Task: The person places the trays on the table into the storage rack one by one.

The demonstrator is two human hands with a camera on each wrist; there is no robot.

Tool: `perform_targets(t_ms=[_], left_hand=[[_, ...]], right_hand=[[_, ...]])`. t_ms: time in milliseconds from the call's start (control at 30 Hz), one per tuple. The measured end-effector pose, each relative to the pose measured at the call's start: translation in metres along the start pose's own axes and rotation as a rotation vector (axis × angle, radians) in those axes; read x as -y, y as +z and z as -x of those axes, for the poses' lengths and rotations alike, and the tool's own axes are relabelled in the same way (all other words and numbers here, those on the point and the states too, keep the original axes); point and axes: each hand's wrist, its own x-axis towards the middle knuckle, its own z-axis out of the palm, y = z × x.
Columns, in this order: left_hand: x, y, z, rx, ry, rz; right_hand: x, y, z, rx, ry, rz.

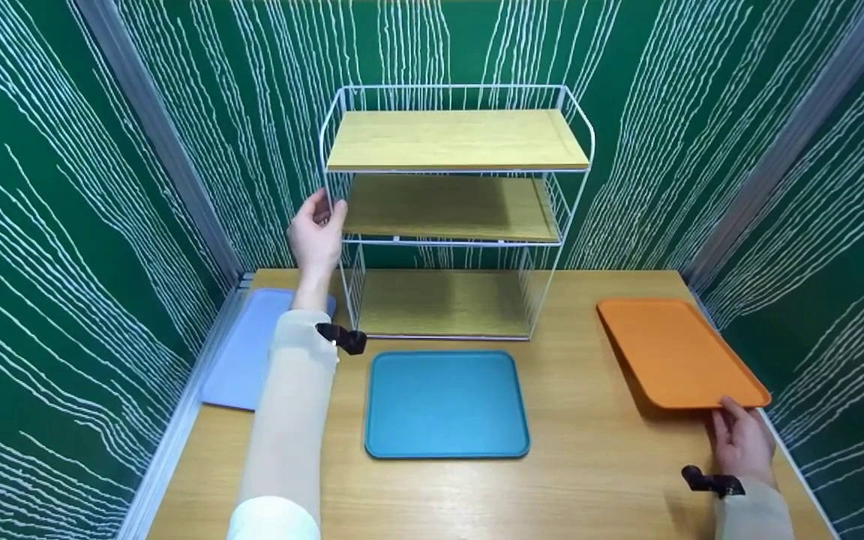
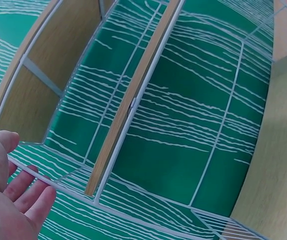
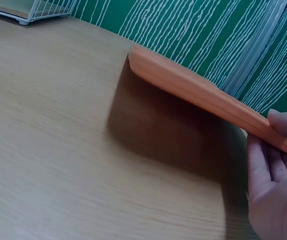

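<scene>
A three-tier shelf rack [image 1: 456,141] with a white wire frame and wooden boards stands at the back of the table. My left hand [image 1: 316,232] is at its left front post, thumb on one side of the wire and fingers curled round the other; the left wrist view shows the fingers [image 2: 31,192] behind the wire. At the right, my right hand [image 1: 745,442] pinches the near right corner of an orange tray [image 1: 679,352]. In the right wrist view the thumb lies on top and the fingers underneath. The tray's near side is raised; whether its far edge touches the table is unclear.
A teal tray [image 1: 447,405] lies flat before the rack. A light blue tray [image 1: 248,352] lies at the left, partly hidden by my left forearm. Green walls with white lines and metal corner posts [image 1: 177,142] enclose the wooden table [image 1: 589,465].
</scene>
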Motion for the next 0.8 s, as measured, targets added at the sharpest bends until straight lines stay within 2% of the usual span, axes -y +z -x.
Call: perform_targets(t_ms=[100, 267, 500, 700, 800], left_hand=[[0.002, 0.000, 0.000, 0.001, 0.017, -0.001], [0.003, 0.001, 0.001, 0.001, 0.034, -0.012], [0.002, 0.001, 0.001, 0.004, 0.024, -0.009], [0.000, -0.001, 0.002, 0.001, 0.011, -0.012], [0.000, -0.002, 0.001, 0.000, 0.012, -0.008]], right_hand=[[-0.002, -0.002, -0.002, -0.026, -0.017, 0.011], [-0.004, -0.005, -0.003, 0.002, -0.013, 0.060], [0.002, 0.003, 0.009, 0.089, -0.019, -0.011], [0.006, 0.015, 0.025, 0.144, -0.035, 0.018], [0.006, 0.017, 0.033, 0.211, -0.046, -0.013]])
